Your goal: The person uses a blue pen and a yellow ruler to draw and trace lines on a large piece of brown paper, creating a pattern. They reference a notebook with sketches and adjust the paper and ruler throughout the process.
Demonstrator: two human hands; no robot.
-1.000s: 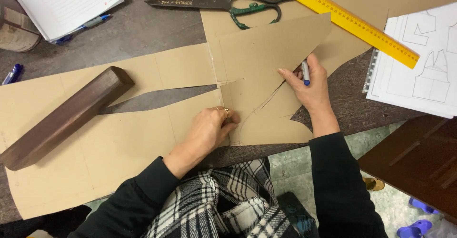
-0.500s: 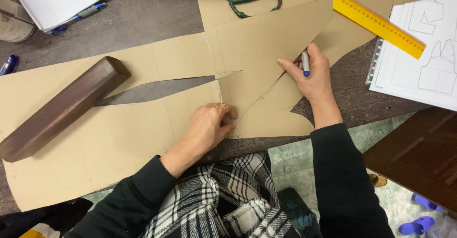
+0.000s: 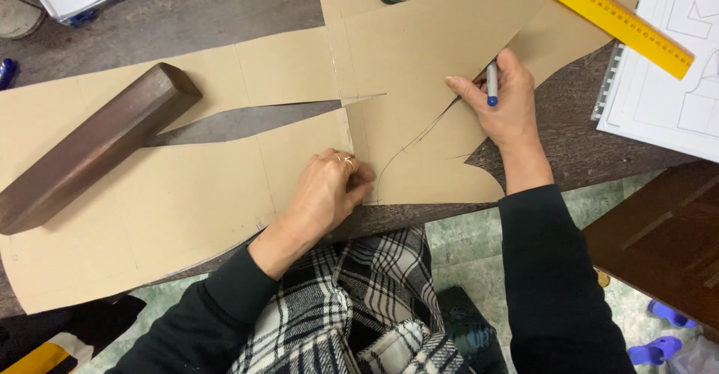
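Now your left hand [image 3: 329, 194] presses flat on the brown pattern card [image 3: 195, 194] at the table's near edge, fingers curled and holding nothing. Your right hand [image 3: 505, 104] clamps a blue-capped pen [image 3: 492, 83] and touches the folded card piece [image 3: 434, 52]. Left of you, a dark wooden block [image 3: 93, 146] weighs down the card; a yellow ruler [image 3: 618, 18] lies beyond.

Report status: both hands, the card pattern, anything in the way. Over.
Left hand pins the brown card flat. Right hand steadies its edge, pen in grip. Wooden block weighs down the left sheet, apart from both hands.
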